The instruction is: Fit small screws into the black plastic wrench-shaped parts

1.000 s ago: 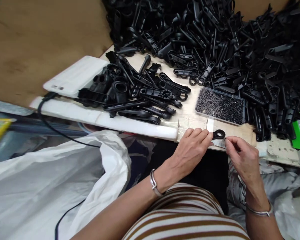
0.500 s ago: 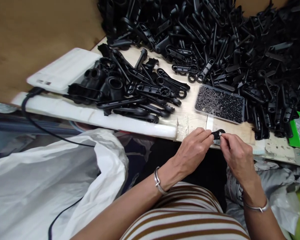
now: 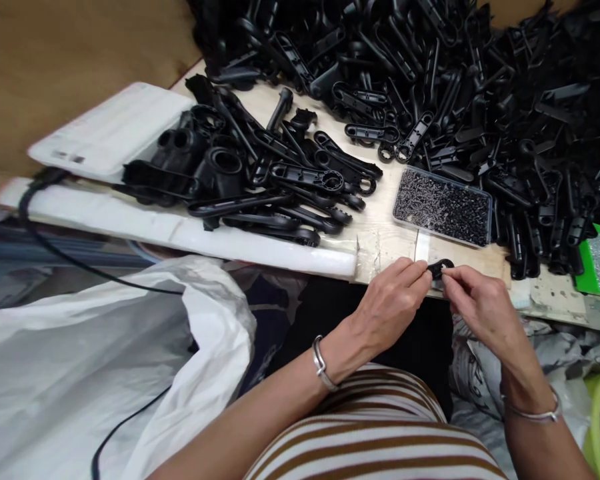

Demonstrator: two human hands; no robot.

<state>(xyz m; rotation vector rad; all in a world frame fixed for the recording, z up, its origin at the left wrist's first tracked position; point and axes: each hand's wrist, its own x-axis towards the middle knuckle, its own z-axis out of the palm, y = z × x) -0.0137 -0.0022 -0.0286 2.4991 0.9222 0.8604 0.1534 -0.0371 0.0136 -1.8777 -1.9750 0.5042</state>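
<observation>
Left hand point(image 3: 393, 300) first: its fingers lie close together, pressed down on a small black plastic part with a ring-shaped end point(image 3: 435, 269), which sits at the front edge of the wooden worktop point(image 3: 387, 223), its other end hidden under the fingertips. Right hand point(image 3: 483, 310) comes to the ring from the other side, thumb and forefinger drawn narrowly together at its rim; whether they grip the rim or some tiny piece, I cannot tell. Each wrist wears a silver bracelet point(image 3: 324, 363).

Just behind the part, a white strip point(image 3: 422, 247) runs along the worktop towards a clear plastic box point(image 3: 441, 234), filled with small grey and black pieces point(image 3: 443, 203). To the left of the box lies a cluster of black plastic handles point(image 3: 307, 175), many with ringed ends, beside a flat white case point(image 3: 113, 127). White foam edging point(image 3: 230, 247) borders the worktop in front of them, and a black cable point(image 3: 23, 203) loops down past it towards a large white bag point(image 3: 80, 373).

Behind the box and to its right, a deep heap of similar black parts point(image 3: 413, 137) spreads across the worktop. At the far right is a green tray point(image 3: 587, 273) of silvery pieces; below it, partly in view, stands a yellow-green bucket point(image 3: 594, 427) with black contents.
</observation>
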